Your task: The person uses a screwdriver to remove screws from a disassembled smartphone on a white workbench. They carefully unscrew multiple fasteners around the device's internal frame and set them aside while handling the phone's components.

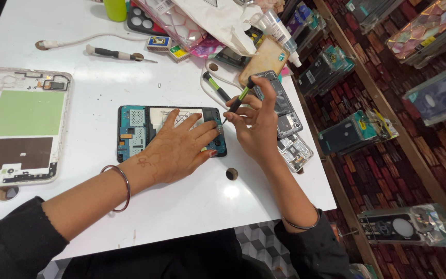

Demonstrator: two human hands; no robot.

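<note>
Back cover's already off the tablet, mid-frame; it's pinned flat by the left hand, screwdriver gripped in the right hand, screws being worked.

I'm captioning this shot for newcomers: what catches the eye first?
An opened tablet lies mid-table with its blue boards bare; the left hand lies flat on it, while the right hand puts a green screwdriver to its right edge. At far left lies a white back shell.
</note>
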